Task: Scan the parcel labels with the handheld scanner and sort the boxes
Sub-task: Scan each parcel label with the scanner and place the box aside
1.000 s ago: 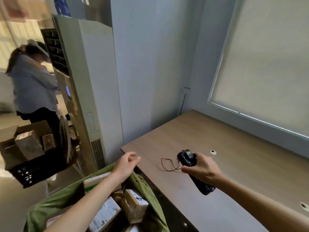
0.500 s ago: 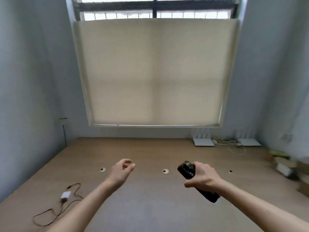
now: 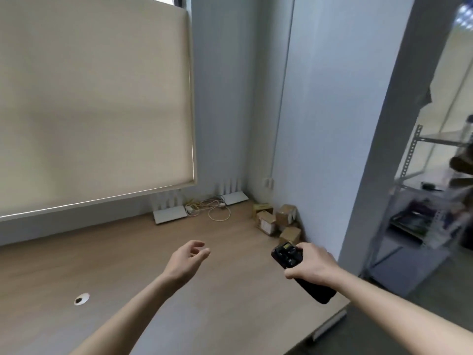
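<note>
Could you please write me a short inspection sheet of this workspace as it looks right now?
Surface: wooden desk, one round grommet hole.
Job's things: black handheld scanner in the right hand; small cardboard boxes clustered in the far corner against the wall.
Clutter: two white routers by the wall.
Grippers: right hand grips the scanner; left hand holds nothing, fingers loosely curled above the desk.
Cables: tangled cords between the routers.
Surroundings: drawn roller blind, metal shelving to the right.
</note>
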Demonstrator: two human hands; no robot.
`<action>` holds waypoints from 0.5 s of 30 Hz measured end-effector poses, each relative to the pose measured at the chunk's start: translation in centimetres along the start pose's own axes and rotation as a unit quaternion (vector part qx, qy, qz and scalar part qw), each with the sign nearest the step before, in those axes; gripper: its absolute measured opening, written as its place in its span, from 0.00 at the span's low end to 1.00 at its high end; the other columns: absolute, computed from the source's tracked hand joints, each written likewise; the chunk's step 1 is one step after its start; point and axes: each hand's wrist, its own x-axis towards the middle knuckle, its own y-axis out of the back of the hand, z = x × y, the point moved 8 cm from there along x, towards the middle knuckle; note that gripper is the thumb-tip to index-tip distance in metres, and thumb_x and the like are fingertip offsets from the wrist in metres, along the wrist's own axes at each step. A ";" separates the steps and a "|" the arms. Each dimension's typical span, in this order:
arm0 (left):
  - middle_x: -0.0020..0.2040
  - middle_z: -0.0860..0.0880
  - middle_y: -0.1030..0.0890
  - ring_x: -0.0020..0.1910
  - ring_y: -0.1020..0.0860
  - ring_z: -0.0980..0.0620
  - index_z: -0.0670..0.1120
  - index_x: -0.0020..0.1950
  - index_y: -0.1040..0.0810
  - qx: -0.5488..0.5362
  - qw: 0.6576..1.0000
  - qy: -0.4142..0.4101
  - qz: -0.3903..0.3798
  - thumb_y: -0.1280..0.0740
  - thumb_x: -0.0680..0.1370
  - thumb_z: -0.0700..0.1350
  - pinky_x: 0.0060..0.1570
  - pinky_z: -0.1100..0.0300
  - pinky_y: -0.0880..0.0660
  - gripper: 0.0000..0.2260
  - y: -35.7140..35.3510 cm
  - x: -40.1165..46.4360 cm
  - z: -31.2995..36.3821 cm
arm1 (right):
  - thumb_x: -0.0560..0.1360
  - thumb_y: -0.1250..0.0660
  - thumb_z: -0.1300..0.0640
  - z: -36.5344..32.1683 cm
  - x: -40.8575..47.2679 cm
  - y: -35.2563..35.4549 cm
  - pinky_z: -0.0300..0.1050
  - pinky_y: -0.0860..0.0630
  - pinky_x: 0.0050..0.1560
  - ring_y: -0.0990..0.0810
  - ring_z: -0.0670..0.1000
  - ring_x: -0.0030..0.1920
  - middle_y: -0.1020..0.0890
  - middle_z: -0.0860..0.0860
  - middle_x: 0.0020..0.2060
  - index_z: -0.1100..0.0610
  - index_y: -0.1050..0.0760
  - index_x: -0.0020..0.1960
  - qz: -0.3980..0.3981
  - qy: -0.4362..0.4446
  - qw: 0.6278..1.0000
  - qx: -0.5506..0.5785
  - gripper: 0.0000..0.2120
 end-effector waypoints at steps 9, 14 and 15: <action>0.58 0.47 0.19 0.58 0.21 0.49 0.48 0.66 0.23 0.019 0.996 -0.019 -0.086 0.33 0.81 0.53 0.62 0.52 0.24 0.16 -13.6 14.2 4.6 | 0.54 0.25 0.38 11.6 10.6 2.5 0.41 0.24 0.37 0.18 0.49 0.43 0.18 0.44 0.41 0.46 0.22 0.51 0.031 -0.092 0.995 0.037 0.27; 0.59 0.47 0.19 0.58 0.22 0.48 0.46 0.69 0.25 0.017 0.994 0.003 -0.110 0.34 0.81 0.54 0.61 0.55 0.26 0.19 -19.6 24.1 4.0 | 0.53 0.26 0.36 15.0 18.7 1.8 0.41 0.28 0.36 0.20 0.50 0.43 0.18 0.45 0.43 0.47 0.23 0.51 0.021 -0.126 0.992 0.010 0.29; 0.60 0.47 0.19 0.58 0.22 0.48 0.46 0.70 0.26 0.015 0.993 0.008 -0.115 0.35 0.81 0.54 0.61 0.55 0.26 0.20 -20.8 26.1 3.9 | 0.52 0.27 0.36 15.5 20.5 1.7 0.41 0.27 0.35 0.20 0.49 0.43 0.19 0.44 0.41 0.46 0.23 0.50 0.018 -0.133 0.991 0.006 0.29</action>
